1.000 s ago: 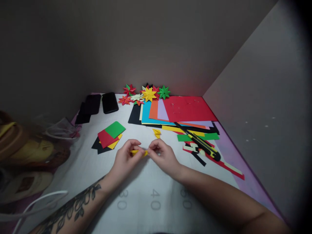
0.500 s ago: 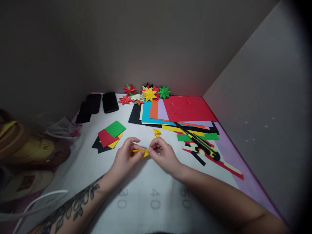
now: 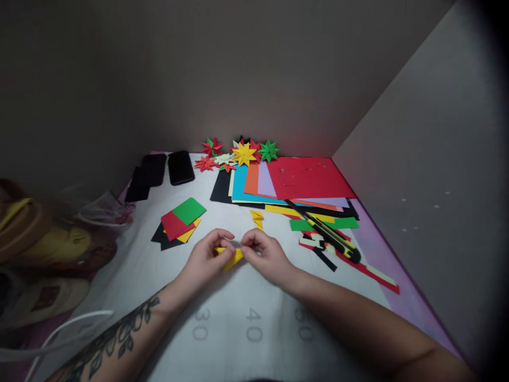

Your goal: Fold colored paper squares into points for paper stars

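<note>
A small folded piece of yellow paper [image 3: 234,259] is held over the middle of the table between both hands. My left hand [image 3: 210,252] pinches its left part with thumb and fingers. At its right end, my right hand [image 3: 267,256] pinches the paper's tip. The fingers hide part of the folds. Just beyond the right hand lie small folded yellow paper pieces [image 3: 257,216]. A stack of green, red, yellow and black paper squares [image 3: 178,223] rests on the table to the left of my left hand.
A black-and-yellow utility knife [image 3: 334,239] lies across paper strips [image 3: 382,278] at right. Coloured sheets [image 3: 310,178] and several folded paper stars [image 3: 244,154] are at the back. A black phone [image 3: 181,167] lies back left. A white cable [image 3: 71,323] curves at the left front.
Both hands have come slightly nearer to me. The yellow paper has tilted, so more of its flat face shows below the fingers.
</note>
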`<act>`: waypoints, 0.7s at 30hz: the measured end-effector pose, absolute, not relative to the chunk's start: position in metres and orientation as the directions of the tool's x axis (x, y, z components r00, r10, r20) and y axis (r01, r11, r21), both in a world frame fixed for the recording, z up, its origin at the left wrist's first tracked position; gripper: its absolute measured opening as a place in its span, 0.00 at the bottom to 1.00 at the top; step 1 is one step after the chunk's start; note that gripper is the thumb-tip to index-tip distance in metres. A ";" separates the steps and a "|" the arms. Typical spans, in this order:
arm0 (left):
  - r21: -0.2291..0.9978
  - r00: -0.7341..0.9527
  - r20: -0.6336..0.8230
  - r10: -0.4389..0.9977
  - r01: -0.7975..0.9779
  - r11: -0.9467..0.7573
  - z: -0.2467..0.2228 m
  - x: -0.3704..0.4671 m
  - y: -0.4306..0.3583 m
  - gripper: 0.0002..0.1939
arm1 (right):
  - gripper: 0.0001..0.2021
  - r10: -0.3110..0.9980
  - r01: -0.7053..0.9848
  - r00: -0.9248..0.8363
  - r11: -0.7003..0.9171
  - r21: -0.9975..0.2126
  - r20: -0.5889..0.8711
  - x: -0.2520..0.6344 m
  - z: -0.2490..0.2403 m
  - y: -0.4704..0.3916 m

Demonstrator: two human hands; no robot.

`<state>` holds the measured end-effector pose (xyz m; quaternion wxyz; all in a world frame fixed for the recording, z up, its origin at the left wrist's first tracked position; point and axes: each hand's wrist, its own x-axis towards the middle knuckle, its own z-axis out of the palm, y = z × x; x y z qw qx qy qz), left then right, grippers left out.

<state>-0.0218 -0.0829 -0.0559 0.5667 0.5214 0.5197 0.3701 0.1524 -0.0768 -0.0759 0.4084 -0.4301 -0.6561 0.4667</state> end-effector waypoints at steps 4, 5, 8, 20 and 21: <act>0.958 0.100 -0.284 0.954 -0.015 0.287 -0.056 -0.023 -0.081 0.12 | 0.13 0.861 0.196 -0.377 0.434 -0.879 0.341 0.158 -0.075 -0.074; 0.950 0.106 -0.301 0.948 -0.057 0.308 -0.056 -0.023 -0.081 0.12 | 0.14 0.832 0.198 -0.396 0.490 -0.849 0.388 0.158 -0.075 -0.074; 0.915 0.181 -0.352 0.918 -0.140 0.379 -0.056 -0.022 -0.082 0.11 | 0.13 0.781 0.195 -0.406 0.581 -0.790 0.474 0.159 -0.076 -0.073; 0.982 0.208 -0.136 0.969 -0.100 0.160 -0.062 -0.021 -0.084 0.19 | 0.01 0.973 0.112 -0.226 -0.014 -0.994 -0.039 0.150 -0.076 -0.073; 0.986 0.174 -0.153 0.973 -0.036 0.161 -0.062 -0.021 -0.085 0.18 | 0.02 0.970 0.099 -0.236 -0.033 -0.995 -0.056 0.149 -0.076 -0.074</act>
